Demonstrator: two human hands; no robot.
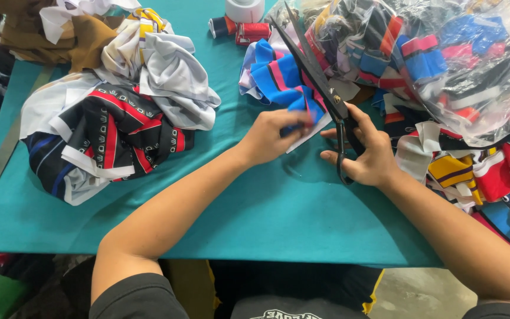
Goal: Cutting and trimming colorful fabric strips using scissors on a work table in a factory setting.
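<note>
L hand (pixel 270 137) pinches a blue fabric piece (pixel 284 82) w/ pink, black & white stripes; fingers (pixel 299 121) are clamped on its near edge, just above the teal bench (pixel 255 201). The piece lies at bench centre-right, its far part bunched up toward the thread spools.

R hand (pixel 364 155) grips big black scissors (pixel 317 80); fingers (pixel 333 134) are thru the handle loops & wrapped tight round them. Blades are open in a narrow V, pointing away from the person, lying over the fabric piece's right side. Both hands sit close, nearly touching at the fabric edge.

Left of the hands, well apart: a pile of cloth (pixel 113 112) – black/red/white patterned, grey, white, yellow bits. Behind it, brown cloth (pixel 48 35) at the bench's far-left corner.

Right: a clear plastic bag (pixel 455 59) stuffed w/ colourful scraps, & loose scraps (pixel 473 171) in yellow, red, blue, white spilling under & beside the R forearm.

Far edge: red thread spools (pixel 240 29) & a white roll (pixel 245 9), just beyond the fabric piece.
</note>
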